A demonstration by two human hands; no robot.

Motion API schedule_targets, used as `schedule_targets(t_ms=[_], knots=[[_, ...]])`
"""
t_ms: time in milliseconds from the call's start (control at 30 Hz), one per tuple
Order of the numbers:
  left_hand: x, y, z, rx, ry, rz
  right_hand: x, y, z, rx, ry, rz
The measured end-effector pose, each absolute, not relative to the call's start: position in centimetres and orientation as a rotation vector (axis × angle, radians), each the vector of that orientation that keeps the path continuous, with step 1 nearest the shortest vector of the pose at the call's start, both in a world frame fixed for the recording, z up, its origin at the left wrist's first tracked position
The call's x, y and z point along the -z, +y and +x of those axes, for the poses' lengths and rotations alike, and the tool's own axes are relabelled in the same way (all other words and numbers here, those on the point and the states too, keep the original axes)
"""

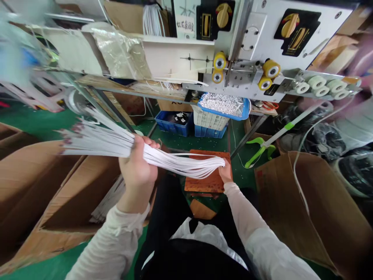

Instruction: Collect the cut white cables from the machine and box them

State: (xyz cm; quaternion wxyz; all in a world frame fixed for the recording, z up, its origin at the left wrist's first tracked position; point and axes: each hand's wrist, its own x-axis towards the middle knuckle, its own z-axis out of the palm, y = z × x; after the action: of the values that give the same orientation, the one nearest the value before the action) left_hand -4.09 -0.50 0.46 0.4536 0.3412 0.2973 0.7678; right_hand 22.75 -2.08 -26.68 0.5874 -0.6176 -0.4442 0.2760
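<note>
White flat cable bundle: stretched across my view, above wooden board. Left grip closed around bundle's middle; right grip closed on its far end. Blue basket heaped with small white pieces, sitting on white crate. Blue crate holds black items. Cardboard box, white wire hanging in.

One left hand and one right hand are gripping one long bundle of flat white cables, while four round yellow rollers, five round white rollers and two blue plastic crates are showing ahead.
</note>
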Motion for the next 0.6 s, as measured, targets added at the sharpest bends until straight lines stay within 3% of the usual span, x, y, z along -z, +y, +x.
schedule_targets(t_ms=[367, 500, 600], knots=[[1.8, -2.2, -7.2, -1.862, 0.866, 0.597, 28.7, -2.7, 22.8, -0.593, -1.194, -1.587], [3.4, -3.6, -11.3, -1.942, 0.906, 0.364, 25.2, -3.4, 24.1, -0.597, -1.536, -1.631], [5.7, -5.7, -16.8, -1.957, 0.935, 0.129, 20.3, -4.4, 25.3, -0.354, -1.99, -1.695]])
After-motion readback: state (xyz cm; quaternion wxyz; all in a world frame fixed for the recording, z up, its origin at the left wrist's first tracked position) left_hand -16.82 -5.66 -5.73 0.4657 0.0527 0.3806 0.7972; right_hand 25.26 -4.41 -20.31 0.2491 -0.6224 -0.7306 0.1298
